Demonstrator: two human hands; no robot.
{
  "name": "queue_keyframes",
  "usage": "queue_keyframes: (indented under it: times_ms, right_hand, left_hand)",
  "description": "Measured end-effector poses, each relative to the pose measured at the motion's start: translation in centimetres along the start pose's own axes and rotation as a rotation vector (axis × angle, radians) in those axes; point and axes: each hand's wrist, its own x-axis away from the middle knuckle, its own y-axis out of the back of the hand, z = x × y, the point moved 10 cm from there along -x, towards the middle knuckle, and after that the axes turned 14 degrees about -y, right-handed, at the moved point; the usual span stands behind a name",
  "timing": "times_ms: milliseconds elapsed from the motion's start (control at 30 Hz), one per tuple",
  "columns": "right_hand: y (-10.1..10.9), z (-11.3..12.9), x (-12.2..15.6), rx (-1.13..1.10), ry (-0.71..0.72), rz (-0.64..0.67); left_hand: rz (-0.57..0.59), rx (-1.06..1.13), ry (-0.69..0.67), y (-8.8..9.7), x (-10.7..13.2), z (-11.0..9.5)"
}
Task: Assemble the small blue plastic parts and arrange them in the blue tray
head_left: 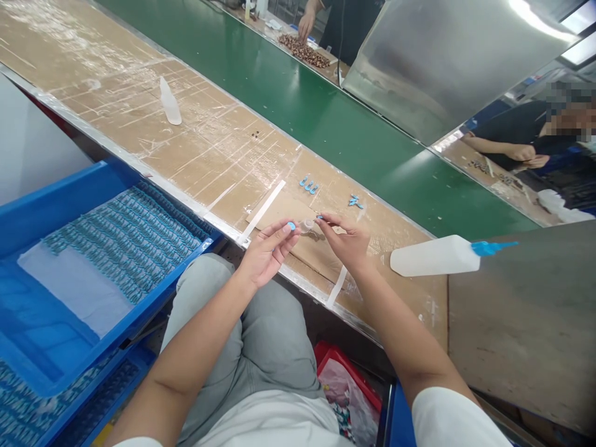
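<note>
Between thumb and fingers, my left hand [265, 253] pinches a small blue piece [291, 226]. My right hand [345, 241] is closed in a pinch on another tiny blue piece [319, 217], too small to name. A small clear round dish [307, 226] sits between the two hands, over a cardboard sheet [284, 212] taped to the bench. Past the hands lie a short row of blue hook-shaped pieces [309, 185] and a little heap of blue pieces [356, 202].
A white bottle with a blue nozzle [435, 256] lies right; another white bottle [170, 102] is far left. A green conveyor belt [279, 87] runs beyond the bench. Blue trays [105, 326] hold rows of blue pieces at left. Across the belt, co-workers' hands [306, 25] handle small parts.
</note>
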Motion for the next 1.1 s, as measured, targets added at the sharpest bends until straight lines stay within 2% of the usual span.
queue_keyframes:
  times_ms: [333,633,733,833,967,1100]
  right_hand:
    - [-1.9,0.7,0.0,0.168,0.136,0.096]
    - [-1.6,0.7,-0.1,0.191,0.100,0.073]
    - [-0.9,0.6,-0.1,0.098,0.054,0.030]
    - [-0.1,-0.1,-0.1,-0.042,-0.058,-0.017]
    - [0.0,-0.3,0.1,-0.181,-0.177,-0.003]
    - [0.4,0.2,0.8,-0.447,-0.305,0.005]
  left_hand:
    - [0.038,-0.007,-0.026,0.0,-0.2,-0.2]
    - [0.043,0.012,-0.033,0.0,-0.3,-0.3]
    - [0.038,0.012,-0.034,0.1,-0.4,-0.3]
    - [0.032,0.002,-0.038,0.2,-0.5,-0.3]
    - [0.019,-0.020,-0.039,0.3,-0.4,-0.3]
    - [0.034,-0.039,-0.032,0.1,-0.1,0.0]
